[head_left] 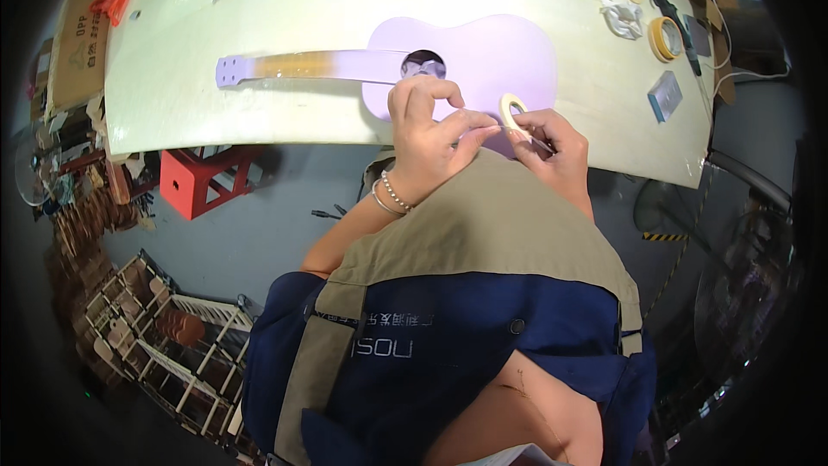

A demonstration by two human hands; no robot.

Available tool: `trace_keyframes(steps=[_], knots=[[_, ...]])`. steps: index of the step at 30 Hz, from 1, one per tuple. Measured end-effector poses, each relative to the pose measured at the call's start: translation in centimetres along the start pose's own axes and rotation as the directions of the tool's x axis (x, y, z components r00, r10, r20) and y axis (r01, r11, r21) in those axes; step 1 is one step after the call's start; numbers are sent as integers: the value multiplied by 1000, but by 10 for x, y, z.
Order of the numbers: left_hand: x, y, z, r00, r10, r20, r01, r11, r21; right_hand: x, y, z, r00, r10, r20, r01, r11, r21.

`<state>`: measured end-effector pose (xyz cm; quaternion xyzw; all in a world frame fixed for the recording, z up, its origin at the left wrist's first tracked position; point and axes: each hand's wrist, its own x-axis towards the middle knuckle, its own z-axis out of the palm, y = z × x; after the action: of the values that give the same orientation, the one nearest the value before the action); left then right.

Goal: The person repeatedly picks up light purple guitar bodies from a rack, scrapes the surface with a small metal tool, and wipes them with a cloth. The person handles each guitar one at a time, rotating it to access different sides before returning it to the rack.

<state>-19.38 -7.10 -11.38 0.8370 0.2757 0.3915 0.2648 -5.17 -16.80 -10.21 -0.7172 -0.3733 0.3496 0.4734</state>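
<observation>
A pale purple ukulele [500, 52] lies face up across the near part of the table, its neck pointing left. Yellowish tape [293, 65] covers much of the fretboard, and something crumpled shows inside the sound hole. In front of the body, my right hand [556, 142] grips a narrow cream roll of masking tape [507, 112]. Thumb and forefinger of my left hand [431, 125] are pinched together beside the roll, on what looks like a thin strip running from it. Bracelets circle my left wrist.
The pale table [172, 112] carries a wider yellow tape roll [665, 39], crumpled white paper [623, 19], a small box [664, 97] and a dark tool [677, 26] at right. A red stool [194, 185] and a wooden rack [172, 336] stand on the floor at left.
</observation>
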Motion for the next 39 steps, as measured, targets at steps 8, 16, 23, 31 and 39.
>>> trace_keyframes(steps=[8,16,23,31,39], knots=[[-6,-14,0,990,28,-137,-26,1000,15,8,7,13,995,-96,-10,94,987,-129],[1,-17,-8,961,156,-226,-162,987,-10,57,51,-26,668,118,-734,29,983,184],[9,-152,-22,912,-402,80,364,884,293,64,132,-84,790,-132,-599,-345,712,-612],[17,-168,-18,863,-501,62,420,781,463,70,136,-70,799,-160,-580,-380,613,-693],[15,-163,-22,767,-502,-400,636,513,576,53,116,-47,797,-93,-597,-172,912,-371]])
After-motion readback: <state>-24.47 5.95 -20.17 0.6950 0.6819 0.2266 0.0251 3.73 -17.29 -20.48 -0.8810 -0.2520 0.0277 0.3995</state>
